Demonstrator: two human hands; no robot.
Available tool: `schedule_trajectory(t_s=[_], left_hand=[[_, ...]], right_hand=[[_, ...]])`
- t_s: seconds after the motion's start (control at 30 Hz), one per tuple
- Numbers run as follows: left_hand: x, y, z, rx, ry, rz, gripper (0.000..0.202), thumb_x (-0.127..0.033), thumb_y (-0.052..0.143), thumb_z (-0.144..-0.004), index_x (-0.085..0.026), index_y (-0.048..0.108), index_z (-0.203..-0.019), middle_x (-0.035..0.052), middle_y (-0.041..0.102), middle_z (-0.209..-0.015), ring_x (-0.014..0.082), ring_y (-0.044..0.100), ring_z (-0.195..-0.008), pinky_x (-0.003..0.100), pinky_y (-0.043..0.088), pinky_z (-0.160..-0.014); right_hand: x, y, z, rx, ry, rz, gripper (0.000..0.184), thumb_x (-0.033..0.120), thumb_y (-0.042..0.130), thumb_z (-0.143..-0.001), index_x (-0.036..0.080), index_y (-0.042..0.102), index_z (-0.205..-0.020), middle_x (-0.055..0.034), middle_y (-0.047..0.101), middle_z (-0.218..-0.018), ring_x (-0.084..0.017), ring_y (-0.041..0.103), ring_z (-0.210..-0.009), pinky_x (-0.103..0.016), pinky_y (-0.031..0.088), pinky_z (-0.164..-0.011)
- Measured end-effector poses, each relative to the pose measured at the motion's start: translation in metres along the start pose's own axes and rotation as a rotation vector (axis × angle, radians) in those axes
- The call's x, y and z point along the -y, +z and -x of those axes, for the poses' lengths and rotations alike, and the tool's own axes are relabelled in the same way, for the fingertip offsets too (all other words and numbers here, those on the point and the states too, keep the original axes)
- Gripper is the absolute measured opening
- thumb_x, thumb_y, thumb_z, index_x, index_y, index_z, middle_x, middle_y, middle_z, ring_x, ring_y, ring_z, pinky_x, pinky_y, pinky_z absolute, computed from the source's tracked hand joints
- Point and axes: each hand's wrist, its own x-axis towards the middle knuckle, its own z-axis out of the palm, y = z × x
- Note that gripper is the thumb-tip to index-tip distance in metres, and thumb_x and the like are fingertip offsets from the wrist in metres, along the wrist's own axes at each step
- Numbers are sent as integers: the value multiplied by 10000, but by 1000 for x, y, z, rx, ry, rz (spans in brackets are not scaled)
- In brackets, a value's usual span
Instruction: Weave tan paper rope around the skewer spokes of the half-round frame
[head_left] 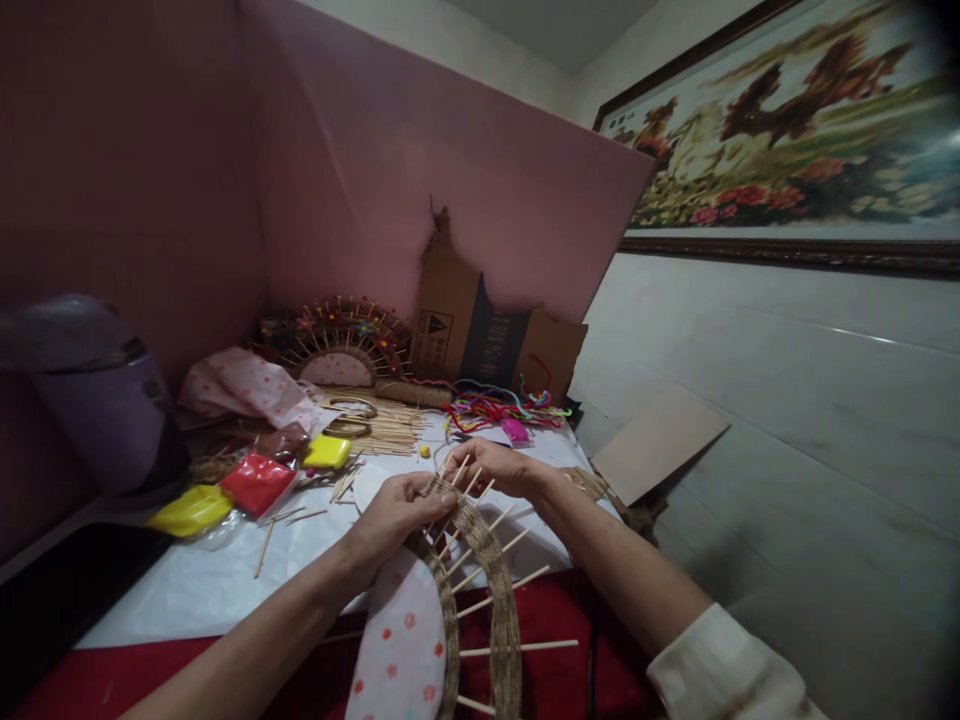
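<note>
A half-round craft piece (491, 590) lies in front of me, a twine-wrapped arch with wooden sticks radiating from it and a white dotted fabric centre (405, 640). My left hand (394, 515) pinches the arch's top edge, fingers closed on it. My right hand (495, 465) is closed around the stick tips at the top of the arch.
A finished similar fan (337, 340) leans on the pink wall. Loose sticks (382, 425), twine rings, coloured cords (495, 405), red (259, 482) and yellow packets (191, 510) and cardboard (487, 340) lie on the white cover. A purple pot (97, 400) stands at left.
</note>
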Motion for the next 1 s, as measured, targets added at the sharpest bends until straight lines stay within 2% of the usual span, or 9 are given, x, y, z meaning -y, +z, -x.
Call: schedule_trajectory(t_s=[0.13, 0.3, 0.47, 0.67, 1.0], left_hand=[[2, 2, -1, -92, 27, -38, 291, -335, 698, -670, -179, 466, -751, -1, 632, -526, 106, 535, -431, 197, 378, -438], [1, 3, 0, -110, 43, -72, 377, -363, 689, -670, -207, 438, -905, -22, 634, -484, 102, 504, -368, 185, 337, -403], [0, 3, 0, -136, 33, -133, 350, -347, 680, -678, -210, 428, -878, -19, 635, -473, 102, 508, -377, 189, 353, -418], [4, 0, -2, -130, 21, -89, 342, -328, 674, -689, -212, 417, -882, -18, 646, -495, 113, 535, -394, 197, 373, -424], [4, -1, -2, -123, 24, -119, 318, -332, 656, -712, -209, 422, -889, -11, 648, -497, 114, 539, -399, 198, 373, -434]], right_hand=[[-2, -6, -1, 29, 13, 3, 150, 175, 616, -561, 138, 576, -701, 63, 500, -527, -23, 344, -385, -165, 243, -392], [9, -14, 5, 51, -24, 53, 162, 241, 644, -593, 137, 575, -697, 72, 459, -524, -32, 354, -437, -168, 252, -424], [21, -20, 9, 35, -45, 139, 199, 266, 670, -600, 133, 574, -712, 66, 466, -560, -41, 376, -487, -171, 279, -463], [21, -22, 9, 4, -70, 237, 173, 256, 648, -634, 129, 579, -728, 69, 450, -547, -41, 353, -478, -175, 260, -454], [26, -19, 16, -69, -127, 320, 265, 370, 649, -643, 127, 574, -718, 68, 439, -535, -42, 329, -456, -185, 236, -425]])
